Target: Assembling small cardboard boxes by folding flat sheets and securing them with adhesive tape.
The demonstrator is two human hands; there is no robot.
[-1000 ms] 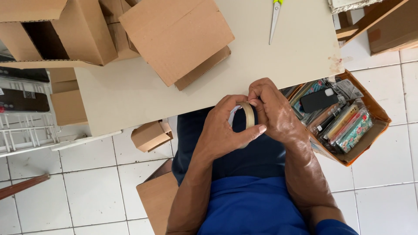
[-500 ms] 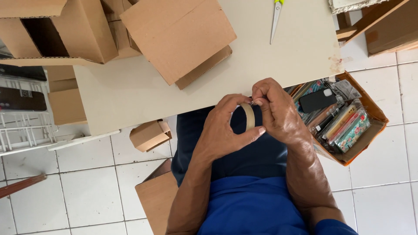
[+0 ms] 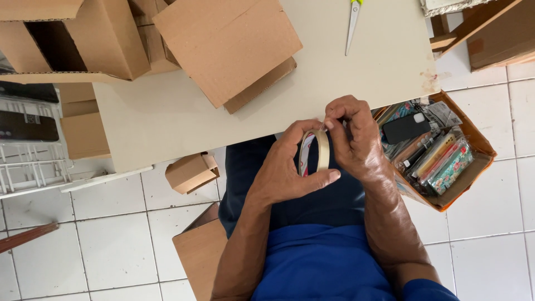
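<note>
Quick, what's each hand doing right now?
Left hand: closed around the tape roll, holding it.
Right hand: fingertips pinched at the roll's top edge.

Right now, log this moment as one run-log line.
left hand: grip around tape roll | right hand: fingertips picking at roll's top edge | position: above lap, beside table | scissors: untouched on table

One beige masking tape roll [image 3: 319,151] between my two hands. Above my grip: three brown cardboard boxes [image 3: 231,47], one pair of scissors [image 3: 352,23]. Right of it: one orange box [image 3: 465,167], one black phone [image 3: 405,127].
</note>
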